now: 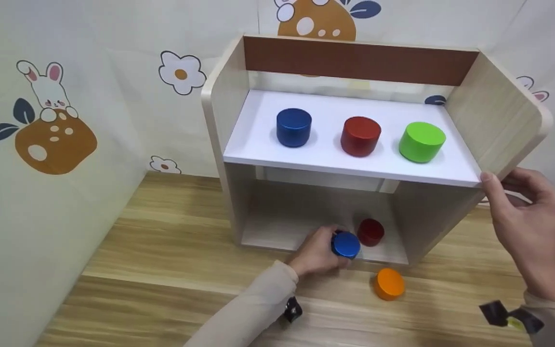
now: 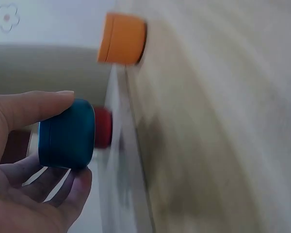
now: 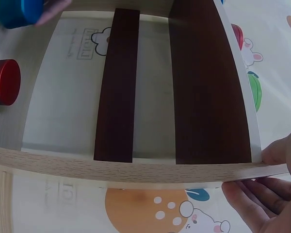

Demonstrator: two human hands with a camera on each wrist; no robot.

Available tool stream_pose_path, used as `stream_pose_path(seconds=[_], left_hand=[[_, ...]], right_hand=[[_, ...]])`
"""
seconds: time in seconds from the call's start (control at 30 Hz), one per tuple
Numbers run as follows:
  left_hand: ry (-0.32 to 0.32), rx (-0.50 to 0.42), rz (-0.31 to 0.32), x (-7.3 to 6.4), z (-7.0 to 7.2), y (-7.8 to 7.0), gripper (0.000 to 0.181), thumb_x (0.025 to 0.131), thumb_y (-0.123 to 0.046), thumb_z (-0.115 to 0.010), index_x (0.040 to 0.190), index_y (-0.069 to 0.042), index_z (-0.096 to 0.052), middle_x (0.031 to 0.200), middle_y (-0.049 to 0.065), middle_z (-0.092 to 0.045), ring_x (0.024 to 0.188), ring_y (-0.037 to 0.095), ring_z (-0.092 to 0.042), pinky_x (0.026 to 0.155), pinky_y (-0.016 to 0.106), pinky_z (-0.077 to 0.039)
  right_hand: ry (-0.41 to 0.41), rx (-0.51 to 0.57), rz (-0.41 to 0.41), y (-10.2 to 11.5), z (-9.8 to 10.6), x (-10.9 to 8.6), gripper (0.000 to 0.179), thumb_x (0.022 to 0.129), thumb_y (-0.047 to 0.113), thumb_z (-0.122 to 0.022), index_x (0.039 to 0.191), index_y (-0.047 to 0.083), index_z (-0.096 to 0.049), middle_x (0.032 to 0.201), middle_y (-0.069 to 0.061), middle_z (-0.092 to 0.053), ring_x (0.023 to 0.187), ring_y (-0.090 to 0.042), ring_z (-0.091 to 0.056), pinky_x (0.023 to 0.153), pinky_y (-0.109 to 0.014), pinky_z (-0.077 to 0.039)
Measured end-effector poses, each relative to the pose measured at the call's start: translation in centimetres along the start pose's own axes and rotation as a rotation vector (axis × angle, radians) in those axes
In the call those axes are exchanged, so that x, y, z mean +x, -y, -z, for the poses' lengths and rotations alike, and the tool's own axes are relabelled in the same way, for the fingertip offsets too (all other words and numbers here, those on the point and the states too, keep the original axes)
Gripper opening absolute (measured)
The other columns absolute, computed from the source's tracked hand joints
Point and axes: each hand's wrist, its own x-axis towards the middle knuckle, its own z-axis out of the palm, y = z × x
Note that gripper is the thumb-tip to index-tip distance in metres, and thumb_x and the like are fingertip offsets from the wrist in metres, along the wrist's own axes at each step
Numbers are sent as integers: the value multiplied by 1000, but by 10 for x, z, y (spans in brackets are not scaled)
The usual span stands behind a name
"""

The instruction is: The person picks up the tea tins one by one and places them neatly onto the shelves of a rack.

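Note:
My left hand (image 1: 317, 251) grips a small blue round tin (image 1: 346, 245) at the front of the lower shelf. In the left wrist view the thumb and fingers curl round opposite sides of this tin (image 2: 68, 136). Just right of it, a dark red tin (image 1: 370, 232) stands on the lower board. An orange tin (image 1: 389, 284) lies on the table in front of the shelf unit. My right hand (image 1: 537, 217) pinches the front edge of the unit's right side panel (image 1: 504, 111), thumb on the inner side, fingers behind, at upper-board height.
Spaced along the white upper board (image 1: 325, 103) stand a blue tin (image 1: 294, 127), a red tin (image 1: 361, 136) and a green tin (image 1: 422, 141). Brown slats (image 3: 119, 87) cross the unit's back. Behind it and to the left are patterned walls (image 1: 123, 111). The table (image 1: 162, 265) is wood-grained.

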Motion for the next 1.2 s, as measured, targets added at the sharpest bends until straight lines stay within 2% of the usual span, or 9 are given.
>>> stream_pose_path(seconds=[0.13,0.2,0.33,0.47,0.77,0.97,1.03,1.1,1.2], left_hand=[[-38,-41,30,6,10,5,62,71,-5,-88,127,0,-61,119,13,-66,111,28,-63,100,40,-49],[-54,-75,34,10,12,9,63,71,-4,-88,127,1,-60,119,14,-65,112,29,-62,101,39,-48],[-87,-123,0,19,14,19,60,69,1,-85,123,3,-61,117,13,-64,112,30,-61,103,39,-47],[-110,-99,-14,25,13,28,59,68,1,-84,122,6,-60,116,16,-63,112,33,-60,104,42,-45],[-142,-109,3,32,9,38,62,67,1,-86,122,8,-59,117,18,-62,115,37,-58,106,46,-43],[-138,-61,15,37,7,39,62,66,-1,-87,122,6,-60,116,17,-63,114,34,-59,106,43,-44],[-139,-39,17,39,6,39,62,66,-2,-87,121,5,-60,116,16,-63,113,34,-60,105,42,-45],[-140,-28,22,39,6,39,61,66,-2,-87,121,5,-60,116,16,-63,113,33,-60,105,42,-45],[-140,-24,22,40,7,37,60,66,-2,-86,120,4,-61,115,15,-64,112,33,-60,105,42,-45]], right_hand=[[3,-6,-4,0,0,0,30,93,14,-72,116,-5,-71,104,-12,-69,87,13,-56,83,-10,-49],[2,-2,-2,-1,0,-1,29,93,14,-72,116,-4,-72,103,-6,-69,87,13,-56,82,-9,-49],[-5,55,17,-1,1,0,27,91,9,-74,112,-7,-72,95,17,-64,86,10,-60,78,-6,-48],[-8,79,28,-2,1,-1,26,90,8,-74,109,-8,-72,90,29,-58,85,9,-61,77,-5,-48],[-2,38,7,-1,1,-1,28,91,12,-75,112,-5,-73,94,18,-61,87,11,-59,80,-8,-49],[5,4,-8,0,1,-1,30,92,14,-73,116,-5,-71,105,-12,-71,88,14,-56,84,-12,-50],[9,-3,-9,0,1,-1,31,92,14,-72,117,-5,-71,109,-18,-71,89,15,-55,85,-13,-50],[7,-4,-11,0,1,-1,31,92,14,-73,117,-5,-71,108,-18,-71,88,15,-55,85,-13,-50],[-4,10,-16,0,1,0,30,91,14,-74,114,-5,-72,102,-4,-71,88,13,-57,83,-12,-51]])
